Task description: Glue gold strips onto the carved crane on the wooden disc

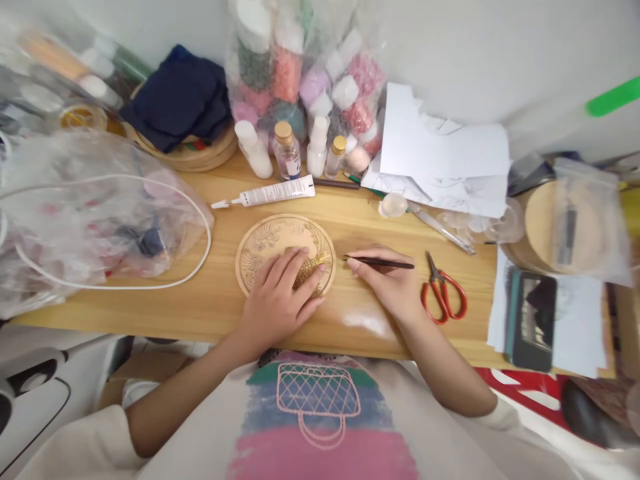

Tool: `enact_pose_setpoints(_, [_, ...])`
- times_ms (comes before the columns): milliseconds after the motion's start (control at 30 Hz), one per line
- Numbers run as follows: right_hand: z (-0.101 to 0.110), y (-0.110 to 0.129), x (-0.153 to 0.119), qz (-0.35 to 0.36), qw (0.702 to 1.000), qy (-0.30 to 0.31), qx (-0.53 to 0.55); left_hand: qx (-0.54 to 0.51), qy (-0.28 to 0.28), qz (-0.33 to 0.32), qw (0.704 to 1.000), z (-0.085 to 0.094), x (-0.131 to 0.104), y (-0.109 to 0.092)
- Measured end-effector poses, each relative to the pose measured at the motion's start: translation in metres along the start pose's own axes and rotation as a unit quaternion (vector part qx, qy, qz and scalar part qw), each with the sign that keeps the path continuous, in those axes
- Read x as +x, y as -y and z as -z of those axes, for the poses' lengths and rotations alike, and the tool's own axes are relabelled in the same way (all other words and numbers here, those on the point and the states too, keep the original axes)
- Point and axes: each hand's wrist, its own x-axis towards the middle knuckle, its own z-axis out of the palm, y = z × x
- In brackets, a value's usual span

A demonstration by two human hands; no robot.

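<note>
On the wooden worktop [361, 223], a round patterned panel [286, 236] is lying before the person.
The left hand [279, 293] is resting on the panel, fingers released and spread; red-handled pliers [439, 274] are lying beyond the right hand [394, 283], whose fingers are grasping a slim dark tool [387, 263], its tip sitting just beside the panel's right edge.

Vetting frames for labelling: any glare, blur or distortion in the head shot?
Head view, centre: disc, left hand and red-handled tool fairly clear; head view, upper left: bottles smeared and stretched, likely lens distortion; head view, front of table: pale glare patch between the hands.
</note>
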Motion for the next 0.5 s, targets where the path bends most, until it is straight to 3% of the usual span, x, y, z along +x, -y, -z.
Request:
enact_pose_setpoints(167, [0.004,-0.007,0.001,0.035,0.999,-0.032,-0.008,-0.014,-0.014,0.006,1.0,-0.002,-0.002,0.002])
enact_pose_setpoints(333, [0.002,-0.021,0.007,0.148,0.974,-0.073,-0.153,-0.055,-0.027,0.018,0.998,-0.005,-0.007,0.006])
enact_pose_setpoints(500, [-0.003,-0.022,0.013,0.2,0.948,-0.069,-0.238,-0.085,-0.039,0.029,0.995,-0.011,-0.01,0.009])
